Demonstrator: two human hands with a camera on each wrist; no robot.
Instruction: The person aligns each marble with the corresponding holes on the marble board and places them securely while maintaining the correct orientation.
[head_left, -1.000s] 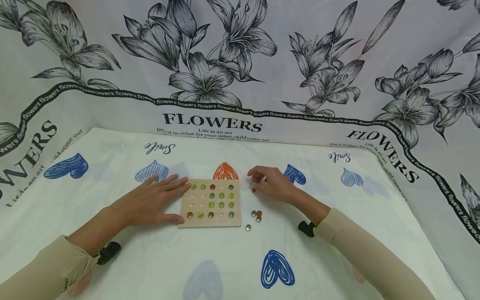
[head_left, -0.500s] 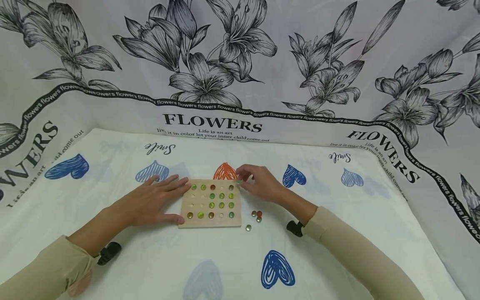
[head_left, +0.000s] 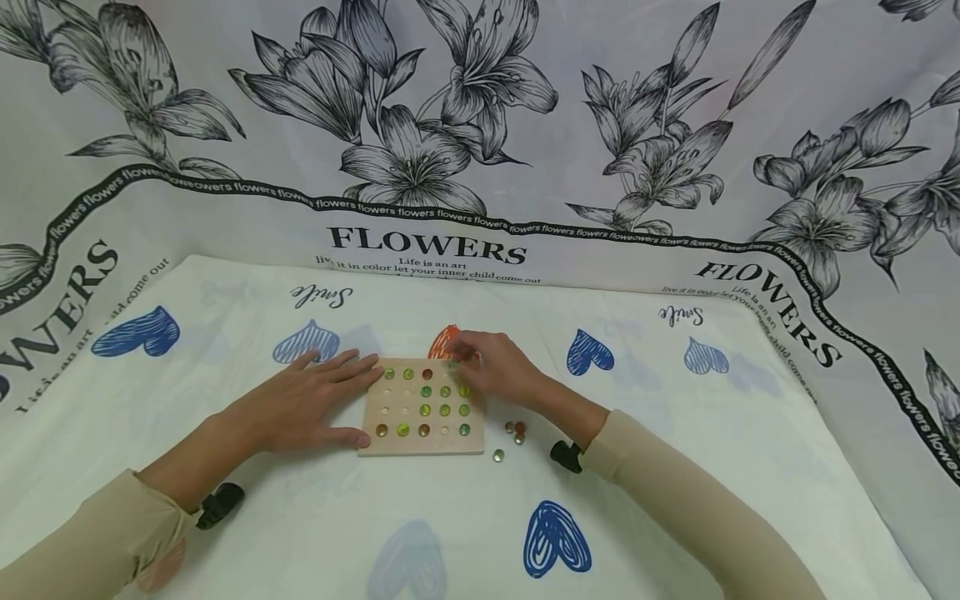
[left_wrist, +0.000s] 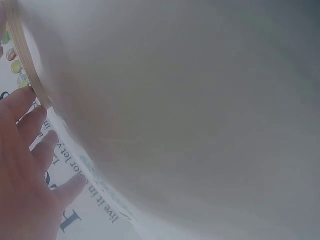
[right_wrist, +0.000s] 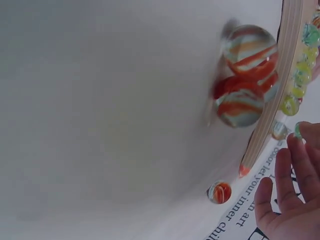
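A pale wooden board [head_left: 397, 401] with rows of round hollows lies on the cloth in the head view. Green, yellow and brownish marbles [head_left: 425, 410] sit in many hollows; several hollows at the left and one in the front row hold none. My left hand [head_left: 300, 406] rests with extended fingers against the board's left edge, thumb at the near corner. Over the far right part of the board, my right hand [head_left: 498, 367] pinches a green marble [right_wrist: 298, 130] between thumb and forefinger, seen in the right wrist view. That hand covers the board's far right corner.
Several loose marbles [head_left: 498, 456] lie on the white cloth [head_left: 645, 517] just right of the board. Up close in the right wrist view, the loose marbles [right_wrist: 240, 107] show orange swirls. A flower-printed curtain [head_left: 420, 167] stands behind the table.
My right hand has moved left with the green marble, from beside the board to over its far right part. The left hand has stayed in place.
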